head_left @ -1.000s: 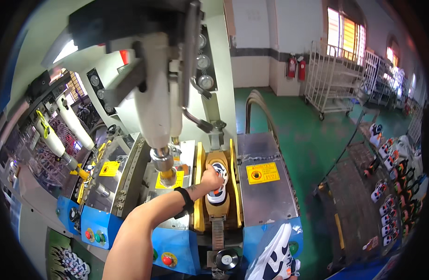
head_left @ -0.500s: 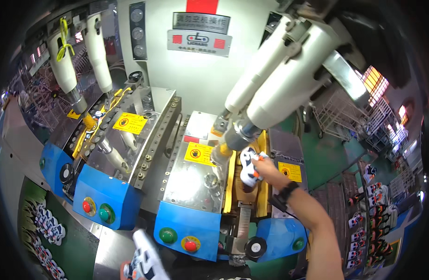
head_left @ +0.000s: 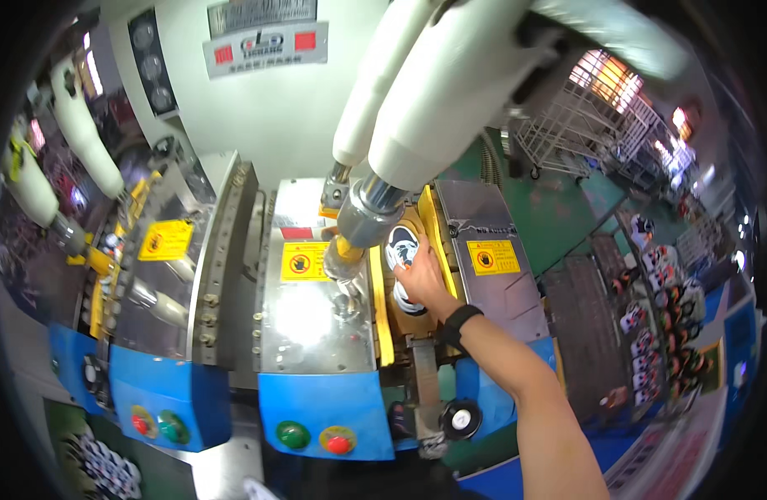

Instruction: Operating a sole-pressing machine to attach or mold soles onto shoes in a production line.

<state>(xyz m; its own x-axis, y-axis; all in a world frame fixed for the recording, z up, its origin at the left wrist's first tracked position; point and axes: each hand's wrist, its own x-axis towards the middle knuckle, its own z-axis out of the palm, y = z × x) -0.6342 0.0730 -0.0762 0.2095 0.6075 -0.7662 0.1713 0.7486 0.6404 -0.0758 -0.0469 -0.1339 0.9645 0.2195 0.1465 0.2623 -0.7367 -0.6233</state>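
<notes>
My right hand (head_left: 423,277), with a black band on its wrist, has its fingers closed around a white and dark-blue sneaker (head_left: 402,247). The sneaker lies lengthwise in the slot of the right press station, between two upright yellow pads (head_left: 382,310). Part of it is covered by my fingers. Just left of the shoe, a thick metal press rod (head_left: 372,215) slants down. At the lower edge only the white tip of a second shoe (head_left: 257,490) shows; my left hand is out of the picture.
Blue control housings with green and red buttons (head_left: 338,442) front the machine. A black round knob (head_left: 461,419) sits below the slot. To the right stands a rack with several sneakers (head_left: 648,342); more shoes (head_left: 100,467) lie at lower left. White wire carts (head_left: 567,129) stand behind.
My view has swung to the right. The shoe in my left hand has dropped almost out of the picture, and that hand no longer shows. My right hand stays on the sneaker in the slot.
</notes>
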